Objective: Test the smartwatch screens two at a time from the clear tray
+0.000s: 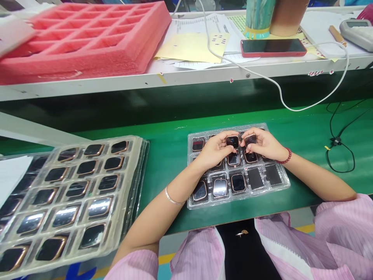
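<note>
Above a clear plastic tray [239,196] on the green table, my left hand [217,149] holds a watch with a dark screen and gold-coloured rim [232,141] between thumb and fingers. My right hand [264,144], with a red bead bracelet at the wrist, grips a second such watch [250,140] close beside it. Further watches lie in the tray's pockets, among them one [238,182] in the front row. Two front pockets at the right show flat dark squares [273,174] with no gold rim. My hands hide part of the back rows.
Stacked trays of watches [128,194] stand at the left. On the shelf above [180,74] are a pink foam tray [140,50], papers, a phone [273,47] and cups. A white cable [271,81] hangs over its edge; black cables [336,142] lie right.
</note>
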Tool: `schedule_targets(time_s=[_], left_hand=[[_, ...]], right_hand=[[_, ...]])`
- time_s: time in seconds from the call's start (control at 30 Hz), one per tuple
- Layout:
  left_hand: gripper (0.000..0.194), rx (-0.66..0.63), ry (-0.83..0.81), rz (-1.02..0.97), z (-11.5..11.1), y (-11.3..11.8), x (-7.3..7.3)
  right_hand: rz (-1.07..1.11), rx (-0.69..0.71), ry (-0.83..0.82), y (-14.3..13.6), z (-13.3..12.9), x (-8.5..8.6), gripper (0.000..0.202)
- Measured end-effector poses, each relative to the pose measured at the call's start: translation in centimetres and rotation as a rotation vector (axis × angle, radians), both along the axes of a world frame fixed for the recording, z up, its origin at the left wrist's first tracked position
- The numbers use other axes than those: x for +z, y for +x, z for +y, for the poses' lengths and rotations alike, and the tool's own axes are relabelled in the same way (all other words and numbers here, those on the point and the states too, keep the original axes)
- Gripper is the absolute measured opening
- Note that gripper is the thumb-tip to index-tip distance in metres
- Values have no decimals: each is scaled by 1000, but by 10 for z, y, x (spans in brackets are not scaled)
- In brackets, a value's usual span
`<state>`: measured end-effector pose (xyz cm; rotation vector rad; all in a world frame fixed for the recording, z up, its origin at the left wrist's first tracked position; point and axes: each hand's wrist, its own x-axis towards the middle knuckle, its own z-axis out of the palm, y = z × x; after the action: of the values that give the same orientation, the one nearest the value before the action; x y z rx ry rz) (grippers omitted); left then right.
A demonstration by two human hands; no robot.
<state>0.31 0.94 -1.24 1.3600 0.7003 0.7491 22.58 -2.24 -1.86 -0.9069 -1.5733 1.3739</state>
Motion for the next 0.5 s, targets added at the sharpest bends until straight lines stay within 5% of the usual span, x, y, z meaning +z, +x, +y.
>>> schedule_targets(time_s=[0.5], left_hand=[[34,14,53,22,0,-1,0]], right_hand=[[-19,-25,-20,0,-1,3,28]])
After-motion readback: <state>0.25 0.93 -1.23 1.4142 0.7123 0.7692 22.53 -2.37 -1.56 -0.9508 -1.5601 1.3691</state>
